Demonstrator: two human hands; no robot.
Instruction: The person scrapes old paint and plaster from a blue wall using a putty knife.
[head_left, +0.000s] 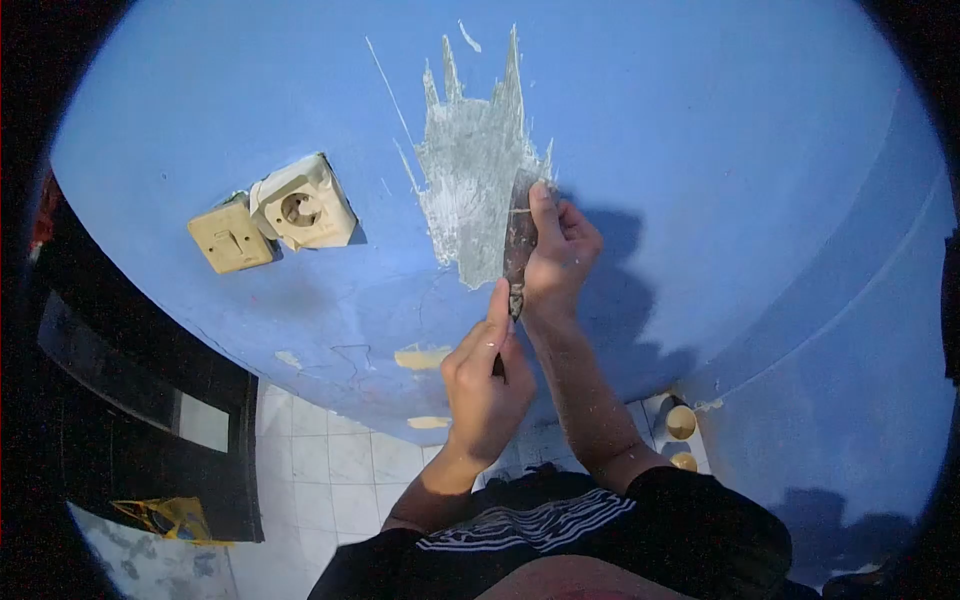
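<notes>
A knife point(519, 240) with a dark, stained blade stands nearly upright against the blue wall point(700, 150). Its handle is in my left hand point(485, 385), the index finger stretched up toward the base of the blade. Near the tip, my right hand point(562, 250) grips the blade, thumb on its face and the other fingers curled behind. The blade lies along the right side of a bare, grey-white scraped patch point(470, 160), whose upper edge is jagged. Part of the handle is hidden by my left hand.
Left of the patch, a wall socket point(305, 208) and a light switch point(232, 237) stick out from the wall. Small chipped spots point(423, 357) show lower down. White floor tiles point(330, 460) lie below, with two round beige items point(681, 422) at the right.
</notes>
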